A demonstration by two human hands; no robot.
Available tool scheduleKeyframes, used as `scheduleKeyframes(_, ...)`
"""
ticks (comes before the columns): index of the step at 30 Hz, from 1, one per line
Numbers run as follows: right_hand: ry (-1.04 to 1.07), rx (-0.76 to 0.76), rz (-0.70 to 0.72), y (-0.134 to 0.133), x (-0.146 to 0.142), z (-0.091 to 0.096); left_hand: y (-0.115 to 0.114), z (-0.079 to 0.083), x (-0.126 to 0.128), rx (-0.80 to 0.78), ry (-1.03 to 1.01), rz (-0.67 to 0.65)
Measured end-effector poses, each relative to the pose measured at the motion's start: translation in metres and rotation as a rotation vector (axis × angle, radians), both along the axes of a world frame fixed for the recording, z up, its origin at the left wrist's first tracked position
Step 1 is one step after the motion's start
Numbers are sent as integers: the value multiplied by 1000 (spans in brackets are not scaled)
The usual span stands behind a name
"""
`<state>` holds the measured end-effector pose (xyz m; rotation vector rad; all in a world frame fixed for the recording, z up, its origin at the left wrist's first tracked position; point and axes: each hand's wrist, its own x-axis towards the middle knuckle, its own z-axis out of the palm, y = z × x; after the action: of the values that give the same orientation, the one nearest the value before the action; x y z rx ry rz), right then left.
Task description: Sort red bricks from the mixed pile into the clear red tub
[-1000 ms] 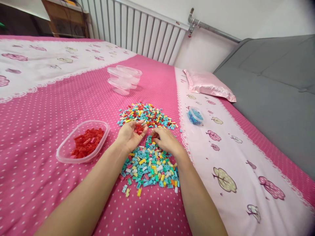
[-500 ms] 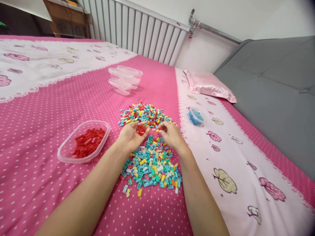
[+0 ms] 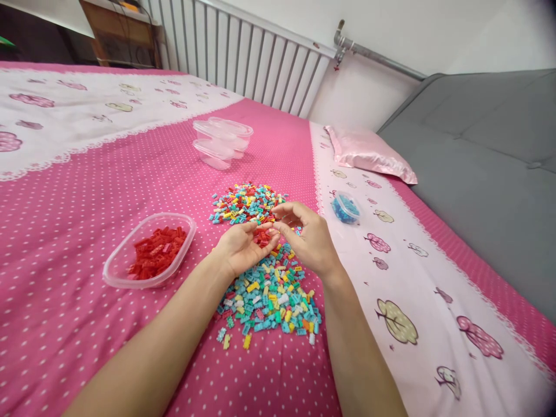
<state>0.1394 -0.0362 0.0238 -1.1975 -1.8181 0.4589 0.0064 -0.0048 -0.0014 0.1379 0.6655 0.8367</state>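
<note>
A heap of small coloured bricks (image 3: 267, 289) in teal, yellow, red and white lies on the pink dotted bedspread (image 3: 87, 191). My left hand (image 3: 241, 249) is cupped palm up over the heap with several red bricks (image 3: 263, 237) in it. My right hand (image 3: 308, 237) hovers beside it, thumb and fingers pinched at the left palm on the red bricks there. To the left stands a clear tub (image 3: 150, 249) with red bricks inside.
A small round tub of blue bricks (image 3: 345, 207) sits right of the heap. Stacked clear tubs (image 3: 222, 142) stand further back. A pink pillow (image 3: 369, 156), a grey sofa (image 3: 478, 162) and a white radiator (image 3: 243, 55) border the bed.
My right hand lifted off the heap and came across to my left palm. My left hand shifted slightly to the right, still cupping red bricks.
</note>
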Motion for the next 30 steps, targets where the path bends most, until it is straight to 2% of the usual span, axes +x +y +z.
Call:
scheduleKeyframes(4, -11, -43, -94, 2, 11, -2, 0, 1, -2, 8, 69, 2)
scheduleKeyframes(8, -258, -289, -56, 4, 24, -11, 0, 4, -4, 53, 149, 100)
scheduleKeyframes(11, -485, -476, -16, 5, 27, -20, 1, 5, -5, 49, 163, 123)
scheduleKeyframes(15, -663, -626, -105, 7, 23, -25, 3, 4, -7, 45, 164, 129)
scheduleKeyframes(23, -776, -725, -192, 2, 20, -13, 4, 4, -8, 33, 176, 154)
scheduleKeyframes(30, -731, -626, -211, 3, 21, -13, 4, 3, -7, 31, 184, 163)
